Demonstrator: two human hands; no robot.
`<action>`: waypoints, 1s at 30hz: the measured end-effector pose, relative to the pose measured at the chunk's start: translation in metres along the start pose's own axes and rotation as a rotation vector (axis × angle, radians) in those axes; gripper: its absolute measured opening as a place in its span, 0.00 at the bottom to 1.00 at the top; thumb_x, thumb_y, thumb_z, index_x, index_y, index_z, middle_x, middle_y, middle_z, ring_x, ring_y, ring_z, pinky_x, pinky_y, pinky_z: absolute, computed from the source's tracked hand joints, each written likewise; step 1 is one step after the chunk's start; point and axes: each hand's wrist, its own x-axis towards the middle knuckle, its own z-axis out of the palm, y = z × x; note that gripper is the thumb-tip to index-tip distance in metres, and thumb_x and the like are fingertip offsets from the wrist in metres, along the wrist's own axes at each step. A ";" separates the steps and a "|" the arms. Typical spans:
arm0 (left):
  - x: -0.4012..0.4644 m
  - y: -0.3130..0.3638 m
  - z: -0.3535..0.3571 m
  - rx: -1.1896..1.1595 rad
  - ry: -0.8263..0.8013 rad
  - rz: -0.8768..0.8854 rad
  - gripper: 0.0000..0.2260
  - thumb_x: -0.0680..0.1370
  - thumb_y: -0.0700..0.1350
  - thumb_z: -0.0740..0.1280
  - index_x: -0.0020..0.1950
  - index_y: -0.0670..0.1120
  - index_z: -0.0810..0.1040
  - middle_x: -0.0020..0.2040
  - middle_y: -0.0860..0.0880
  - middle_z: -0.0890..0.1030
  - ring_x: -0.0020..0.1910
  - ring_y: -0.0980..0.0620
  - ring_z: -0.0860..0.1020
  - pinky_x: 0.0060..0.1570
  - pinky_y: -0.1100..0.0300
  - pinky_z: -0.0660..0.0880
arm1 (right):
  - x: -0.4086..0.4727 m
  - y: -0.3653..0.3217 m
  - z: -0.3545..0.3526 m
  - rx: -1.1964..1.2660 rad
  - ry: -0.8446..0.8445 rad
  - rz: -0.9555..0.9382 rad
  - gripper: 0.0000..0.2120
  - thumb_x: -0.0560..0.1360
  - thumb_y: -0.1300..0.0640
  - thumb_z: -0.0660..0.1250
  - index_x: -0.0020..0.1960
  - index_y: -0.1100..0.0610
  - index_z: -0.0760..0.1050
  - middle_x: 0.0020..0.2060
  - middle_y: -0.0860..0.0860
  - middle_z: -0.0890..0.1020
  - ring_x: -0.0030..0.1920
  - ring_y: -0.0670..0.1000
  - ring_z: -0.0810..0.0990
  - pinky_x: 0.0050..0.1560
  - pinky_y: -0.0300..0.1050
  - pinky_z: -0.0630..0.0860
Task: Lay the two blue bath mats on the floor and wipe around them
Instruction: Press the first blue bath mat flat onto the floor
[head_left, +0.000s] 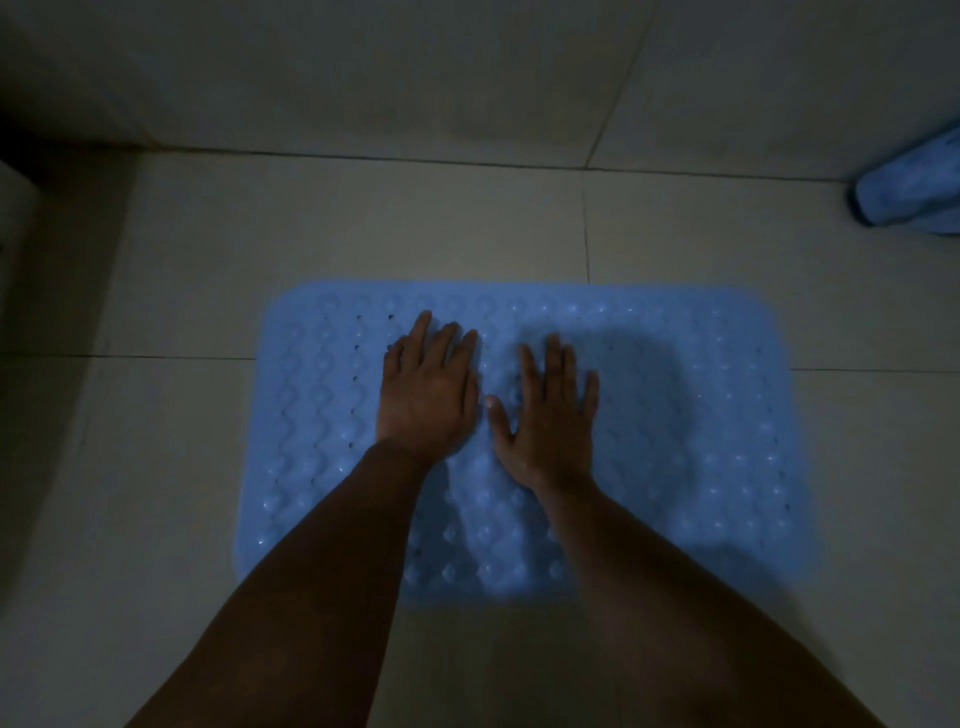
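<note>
A light blue bath mat (675, 415) with raised bumps and small holes lies flat on the pale tiled floor (363, 223). Both my hands press down on its middle, side by side with fingers straight. My left hand (428, 392) lies palm down left of centre. My right hand (550, 415) lies palm down just to its right, thumb spread toward the left hand. A rolled or bunched blue item (914, 182), possibly the second mat, sits at the right edge on the floor, partly cut off.
A tiled wall (467, 73) rises behind the mat, meeting the floor along a dark grout line. A dark shadowed corner (47, 156) fills the upper left. The scene is dimly lit.
</note>
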 end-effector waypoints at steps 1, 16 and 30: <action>0.002 -0.003 -0.002 -0.001 0.007 -0.008 0.24 0.83 0.53 0.54 0.75 0.45 0.74 0.74 0.44 0.75 0.80 0.40 0.63 0.72 0.41 0.66 | 0.000 0.000 0.001 0.004 0.002 0.002 0.37 0.81 0.32 0.49 0.84 0.50 0.50 0.84 0.55 0.47 0.84 0.58 0.45 0.80 0.67 0.46; -0.005 -0.039 -0.019 0.024 0.012 -0.081 0.25 0.83 0.54 0.52 0.76 0.45 0.73 0.75 0.43 0.74 0.81 0.40 0.61 0.72 0.42 0.64 | 0.002 -0.004 -0.003 0.005 -0.021 0.009 0.37 0.81 0.31 0.47 0.84 0.49 0.51 0.84 0.54 0.46 0.84 0.56 0.43 0.81 0.66 0.44; 0.002 0.037 0.028 0.010 -0.218 0.008 0.30 0.85 0.61 0.44 0.85 0.50 0.47 0.85 0.44 0.43 0.83 0.39 0.37 0.81 0.37 0.43 | 0.070 0.032 -0.075 0.270 0.054 -0.014 0.20 0.79 0.42 0.52 0.53 0.52 0.79 0.44 0.55 0.85 0.49 0.64 0.83 0.52 0.60 0.79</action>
